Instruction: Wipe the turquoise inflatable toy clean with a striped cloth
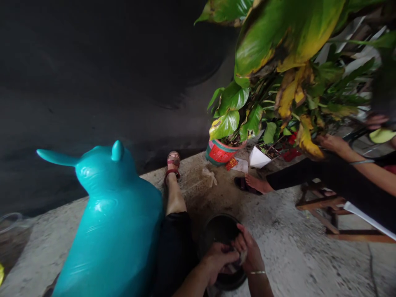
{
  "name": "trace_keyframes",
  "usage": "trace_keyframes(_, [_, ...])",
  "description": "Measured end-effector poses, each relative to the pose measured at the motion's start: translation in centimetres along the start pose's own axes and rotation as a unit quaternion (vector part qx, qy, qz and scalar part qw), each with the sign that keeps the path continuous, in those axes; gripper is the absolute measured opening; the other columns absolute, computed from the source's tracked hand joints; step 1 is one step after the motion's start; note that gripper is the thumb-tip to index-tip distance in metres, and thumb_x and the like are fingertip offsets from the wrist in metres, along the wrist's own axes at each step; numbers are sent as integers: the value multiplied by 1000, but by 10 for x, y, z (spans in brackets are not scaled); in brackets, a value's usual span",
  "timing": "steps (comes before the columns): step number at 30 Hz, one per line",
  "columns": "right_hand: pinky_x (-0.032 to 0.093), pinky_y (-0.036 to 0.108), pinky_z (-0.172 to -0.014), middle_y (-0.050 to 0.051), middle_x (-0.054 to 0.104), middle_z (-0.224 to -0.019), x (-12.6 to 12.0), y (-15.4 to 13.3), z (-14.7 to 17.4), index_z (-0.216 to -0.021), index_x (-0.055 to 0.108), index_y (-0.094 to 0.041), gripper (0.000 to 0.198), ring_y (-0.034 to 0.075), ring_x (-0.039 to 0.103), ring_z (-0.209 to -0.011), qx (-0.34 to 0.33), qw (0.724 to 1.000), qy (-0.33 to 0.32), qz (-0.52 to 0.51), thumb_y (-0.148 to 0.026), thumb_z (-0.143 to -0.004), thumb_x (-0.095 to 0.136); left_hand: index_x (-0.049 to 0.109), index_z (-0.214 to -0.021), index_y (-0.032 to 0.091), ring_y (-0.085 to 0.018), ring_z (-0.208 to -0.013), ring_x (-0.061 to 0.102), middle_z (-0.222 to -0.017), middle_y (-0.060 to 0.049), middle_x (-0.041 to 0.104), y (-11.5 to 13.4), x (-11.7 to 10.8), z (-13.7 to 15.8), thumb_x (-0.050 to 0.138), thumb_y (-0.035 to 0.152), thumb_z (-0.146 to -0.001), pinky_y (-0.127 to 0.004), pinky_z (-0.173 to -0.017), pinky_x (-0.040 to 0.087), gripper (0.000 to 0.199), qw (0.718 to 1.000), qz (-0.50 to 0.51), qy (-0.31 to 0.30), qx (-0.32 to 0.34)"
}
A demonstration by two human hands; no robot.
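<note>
A dark round bucket (216, 231) stands on the floor in front of me, close to my leg. Over its opening, my left hand (215, 262) and my right hand (250, 249) meet with their fingers curled together. Both hands close around a small, soft-looking greyish piece (235, 264), mostly covered by the fingers; its kind I cannot make out. A thin bracelet circles my right wrist. The bucket's contents are too dark to tell.
A teal inflatable animal (117, 231) stands at my left. Potted leafy plants (224, 152) crowd the upper right, leaves overhanging. Another person's sandalled foot (260, 184) rests at the right, near a wooden stool (328, 204). A dark wall (108, 82) stands ahead.
</note>
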State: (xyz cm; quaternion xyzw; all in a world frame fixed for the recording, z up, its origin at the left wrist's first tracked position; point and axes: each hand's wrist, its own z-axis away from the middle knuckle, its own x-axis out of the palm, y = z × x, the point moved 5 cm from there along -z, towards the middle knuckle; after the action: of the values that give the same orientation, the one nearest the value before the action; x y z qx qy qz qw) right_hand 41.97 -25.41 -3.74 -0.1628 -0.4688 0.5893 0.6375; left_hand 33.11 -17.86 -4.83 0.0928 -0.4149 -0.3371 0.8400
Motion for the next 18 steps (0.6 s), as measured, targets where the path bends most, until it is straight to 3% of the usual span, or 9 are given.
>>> trace_keyframes(2, [38,22,-49,-14,26,-39,8,-14,4,-94,68,-23,43,4,24,-36,-14,999,-47,-16,-57,-70,77,70,-85,12,-14,-64,61,-75,-6,69,5,6,7,88,56,-49,-28,-61,48,60,1000,-22,-19,-1])
trace_keyframes(5, [32,21,-45,-14,19,-38,22,-28,11,-92,69,-25,35,4,16,-34,-21,993,-116,-26,-55,-75,74,69,-94,10,-20,-67,65,-82,-10,68,10,21,20,82,68,-50,-37,-67,51,74,992,-36,-121,-27])
trace_keyframes(7, [31,22,-43,-14,17,-37,31,-30,16,-90,69,-26,30,4,14,-32,-16,987,-155,-24,-54,-77,71,68,-97,10,-22,-71,67,-84,-11,68,14,29,28,79,69,-54,-39,-71,52,74,980,-43,-192,-31])
trace_keyframes(9, [29,22,-39,-15,16,-35,38,-28,19,-89,69,-27,29,4,12,-30,-6,982,-188,-16,-54,-78,70,67,-93,11,-20,-67,66,-82,-9,67,16,33,31,80,64,-53,-39,-70,52,68,974,-61,-216,-33])
trace_keyframes(13, [28,23,-36,-14,20,-32,41,-21,19,-91,70,-22,34,5,14,-26,24,975,-219,17,-53,-78,71,61,-70,15,-16,-48,58,-61,-4,62,10,27,22,80,61,-45,-32,-52,46,56,975,-166,-137,-46])
trace_keyframes(18, [28,21,-37,-13,28,-34,32,-5,8,-101,68,-17,46,5,21,-29,40,986,-154,58,-57,-79,69,57,-61,19,-13,-34,44,-43,3,50,4,17,13,70,50,-62,-27,-42,33,34,967,-251,-31,4])
